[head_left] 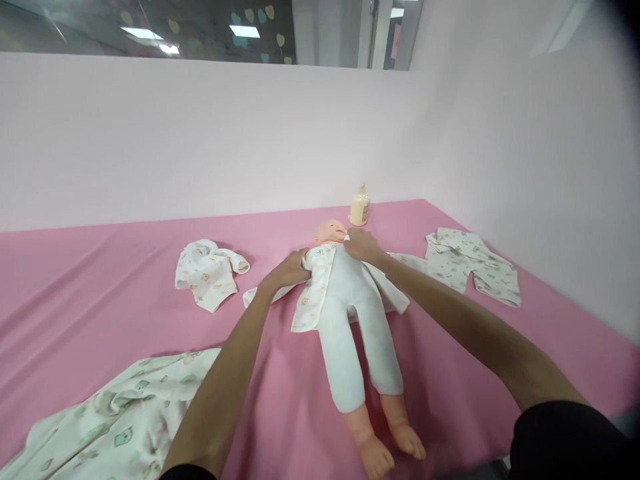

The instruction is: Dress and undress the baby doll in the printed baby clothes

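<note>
A baby doll (345, 287) with a white cloth body lies on its back, its head away from me and its feet toward me. A white printed baby shirt (315, 300) is spread open around its torso, front panels apart. At the shoulder on the left side, my left hand (291, 270) is closed on the shirt; its fingertips are partly hidden. My right hand (364, 245) is closed in a pinch at the shirt's edge beside the doll's neck, covering part of the chin. One sleeve lies out to the left under my left wrist.
Behind the doll's head stands a pale yellow pump bottle (359, 207). A small folded shirt (207, 273) lies left, printed trousers (473, 263) right, and a crumpled printed cloth (125, 420) near left. White walls border the pink sheet (280, 407).
</note>
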`<state>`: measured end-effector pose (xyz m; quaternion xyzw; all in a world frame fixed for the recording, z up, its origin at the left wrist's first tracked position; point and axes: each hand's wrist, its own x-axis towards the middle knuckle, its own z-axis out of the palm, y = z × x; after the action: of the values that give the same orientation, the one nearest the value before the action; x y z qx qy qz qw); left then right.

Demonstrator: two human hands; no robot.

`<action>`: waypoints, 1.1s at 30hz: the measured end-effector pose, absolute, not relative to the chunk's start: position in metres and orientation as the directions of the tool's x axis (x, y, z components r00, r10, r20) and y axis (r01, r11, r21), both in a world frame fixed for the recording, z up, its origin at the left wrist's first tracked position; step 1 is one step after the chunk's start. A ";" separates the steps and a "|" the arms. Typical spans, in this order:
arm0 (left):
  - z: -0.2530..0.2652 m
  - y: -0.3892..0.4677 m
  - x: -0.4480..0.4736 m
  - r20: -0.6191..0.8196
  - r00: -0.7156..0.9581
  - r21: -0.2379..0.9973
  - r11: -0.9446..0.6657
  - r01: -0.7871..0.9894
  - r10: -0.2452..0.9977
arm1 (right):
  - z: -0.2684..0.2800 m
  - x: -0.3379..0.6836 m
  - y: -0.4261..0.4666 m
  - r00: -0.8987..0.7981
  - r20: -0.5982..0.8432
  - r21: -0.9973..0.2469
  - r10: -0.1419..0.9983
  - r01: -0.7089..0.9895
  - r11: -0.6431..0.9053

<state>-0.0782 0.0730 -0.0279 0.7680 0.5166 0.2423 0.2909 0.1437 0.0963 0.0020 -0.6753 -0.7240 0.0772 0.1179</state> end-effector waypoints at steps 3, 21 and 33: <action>-0.025 0.071 -0.080 0.009 0.390 0.607 -0.315 0.730 0.921 | 0.003 0.153 0.089 -0.072 0.082 -0.307 0.994 0.947 0.094; 0.019 -0.017 -0.031 -0.118 0.283 0.307 -0.235 0.922 0.952 | 0.002 0.207 -0.020 -0.152 -0.096 -0.915 0.984 0.402 -0.027; 0.021 -0.022 -0.022 0.002 0.459 0.531 -0.390 0.752 0.889 | 0.005 0.172 -0.012 -0.389 0.045 -0.702 0.920 0.643 0.306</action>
<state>-0.0217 -0.0216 0.0209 0.8209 0.4997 0.1448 0.2355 0.1717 -0.0119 0.0051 -0.5040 -0.7755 0.3048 0.2272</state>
